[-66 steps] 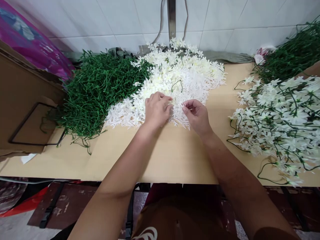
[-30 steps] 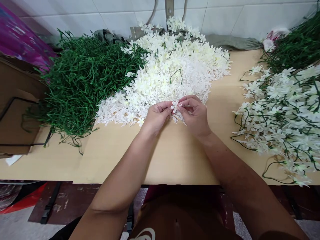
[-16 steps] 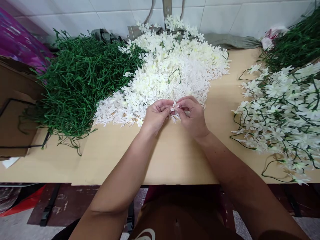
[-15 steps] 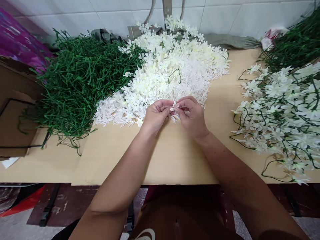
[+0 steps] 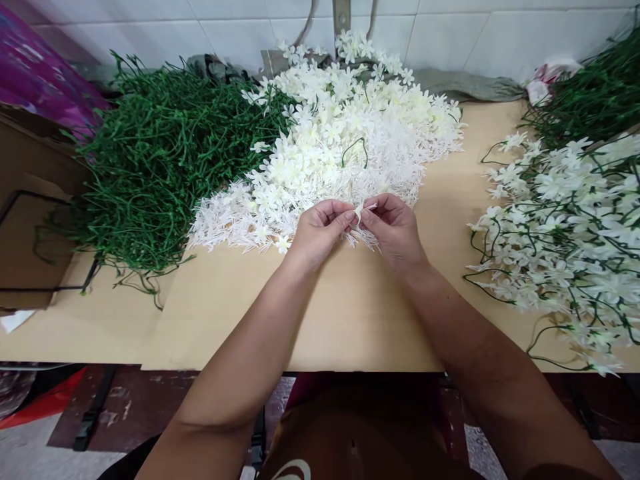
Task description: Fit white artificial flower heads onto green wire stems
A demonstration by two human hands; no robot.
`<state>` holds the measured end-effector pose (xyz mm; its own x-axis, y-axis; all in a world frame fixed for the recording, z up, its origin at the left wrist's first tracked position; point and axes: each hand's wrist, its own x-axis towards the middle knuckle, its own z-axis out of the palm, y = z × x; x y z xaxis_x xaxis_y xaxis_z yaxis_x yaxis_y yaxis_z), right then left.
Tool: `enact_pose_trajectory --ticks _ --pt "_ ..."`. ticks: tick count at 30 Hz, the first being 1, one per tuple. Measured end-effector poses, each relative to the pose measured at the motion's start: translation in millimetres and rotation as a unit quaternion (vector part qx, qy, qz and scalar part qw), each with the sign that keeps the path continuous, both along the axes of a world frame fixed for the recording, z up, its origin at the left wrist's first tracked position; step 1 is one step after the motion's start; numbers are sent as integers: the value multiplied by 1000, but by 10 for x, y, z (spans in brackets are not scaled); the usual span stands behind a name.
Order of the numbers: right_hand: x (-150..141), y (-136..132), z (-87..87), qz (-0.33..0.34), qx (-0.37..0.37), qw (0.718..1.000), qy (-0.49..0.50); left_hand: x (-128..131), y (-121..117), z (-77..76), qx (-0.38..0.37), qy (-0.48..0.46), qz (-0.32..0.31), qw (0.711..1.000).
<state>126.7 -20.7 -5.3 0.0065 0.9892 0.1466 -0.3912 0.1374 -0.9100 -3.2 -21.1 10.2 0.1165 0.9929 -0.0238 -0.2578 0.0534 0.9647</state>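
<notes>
My left hand (image 5: 320, 230) and my right hand (image 5: 395, 230) meet fingertip to fingertip at the near edge of a heap of loose white artificial flowers (image 5: 345, 133). Both hands are closed in a pinch on one small white flower piece (image 5: 360, 212) held between them, just above the wooden table (image 5: 350, 313). The pinched piece is partly hidden by my fingers.
A mound of green plastic stems (image 5: 160, 160) lies left of the white heap. Finished stems with white blossoms (image 5: 565, 227) pile up at the right, more green stems (image 5: 590, 93) behind them. A cardboard box (image 5: 30, 220) stands at far left, a tiled wall behind.
My hands picked a white flower piece from the heap, brought it together between their fingertips and keep working it; the piece has turned from spread petals to a narrower shape. The view shifted slightly.
</notes>
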Motion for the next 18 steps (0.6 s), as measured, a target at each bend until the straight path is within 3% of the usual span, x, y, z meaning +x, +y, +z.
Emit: enact_pose_trajectory --ticks 10,15,18 --pt "-22 -36 33 60 -13 998 -32 -77 -10 -32 82 108 -9 991" --pt "23 5 31 15 -18 999 -47 -109 -3 -2 96 183 0 979" --pt "91 61 33 -29 -29 998 -46 -164 149 124 148 303 49 940"
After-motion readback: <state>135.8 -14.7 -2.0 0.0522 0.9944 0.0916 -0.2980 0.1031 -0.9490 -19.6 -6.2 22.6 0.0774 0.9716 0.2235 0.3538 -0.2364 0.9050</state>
